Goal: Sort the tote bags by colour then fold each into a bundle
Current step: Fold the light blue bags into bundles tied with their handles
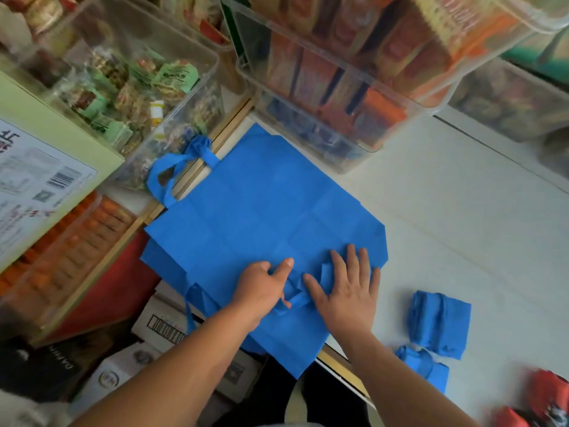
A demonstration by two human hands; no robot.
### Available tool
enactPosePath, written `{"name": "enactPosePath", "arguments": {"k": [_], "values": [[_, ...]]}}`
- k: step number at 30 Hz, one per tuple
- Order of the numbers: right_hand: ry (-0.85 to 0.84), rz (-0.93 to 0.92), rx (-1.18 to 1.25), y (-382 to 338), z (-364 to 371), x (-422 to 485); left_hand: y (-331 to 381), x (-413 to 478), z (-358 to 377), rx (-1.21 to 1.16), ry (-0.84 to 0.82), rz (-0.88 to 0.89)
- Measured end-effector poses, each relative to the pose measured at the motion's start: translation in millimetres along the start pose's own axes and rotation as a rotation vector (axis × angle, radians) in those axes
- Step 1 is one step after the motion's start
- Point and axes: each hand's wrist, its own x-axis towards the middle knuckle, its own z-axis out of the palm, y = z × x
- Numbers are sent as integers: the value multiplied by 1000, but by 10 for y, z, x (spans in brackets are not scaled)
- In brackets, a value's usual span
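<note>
Matt blue cloth tote bag (261, 211)

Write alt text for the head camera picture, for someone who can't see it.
A blue tote bag lies spread on a white counter; the left hand pinches its handle, the right hand presses it flat. Folded blue bundles lie to the right.

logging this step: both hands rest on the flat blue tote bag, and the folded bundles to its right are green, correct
Not quite: the head view shows the folded bundles are blue, not green. The left hand and right hand do rest on the flat blue tote bag, bundles to its right.
</note>
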Motion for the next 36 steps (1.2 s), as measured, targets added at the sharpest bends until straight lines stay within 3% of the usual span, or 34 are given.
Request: {"name": "enactPosePath", "arguments": {"k": [4,6,8,10,12,13,16,19,25,28,31,33,36], "values": [[41,13,-30,-52,31,24,-84,-65,-141,-89,-85,-40],[47,8,-43,-44,62,17,-178,7,-222,42,-38,90],[41,14,-43,-37,62,23,-231,72,-340,336,73,414],[31,19,-51,-34,72,28,-237,112,-464,680,146,940],[31,18,-50,-35,72,26,-250,132,-536,980,5,1407],[33,18,-52,-39,67,27,-288,161,-565,1106,-95,1503],[-16,18,-60,-28,26,34,-345,333,-708,1355,-205,1450],[-82,19,-60,-39,-21,47,-193,401,-820,1391,-275,1470],[-129,19,-30,-41,-85,67,84,290,-627,1252,-412,1792],[-198,22,19,-26,-143,79,193,210,-559,1063,-490,1665],[-230,0,77,-5,-210,79,282,148,-506,881,-354,1118],[-263,28,155,-3,-246,83,262,171,-428,597,-267,777],[-278,26,213,7,-283,84,155,193,-270,383,-154,562]]}}
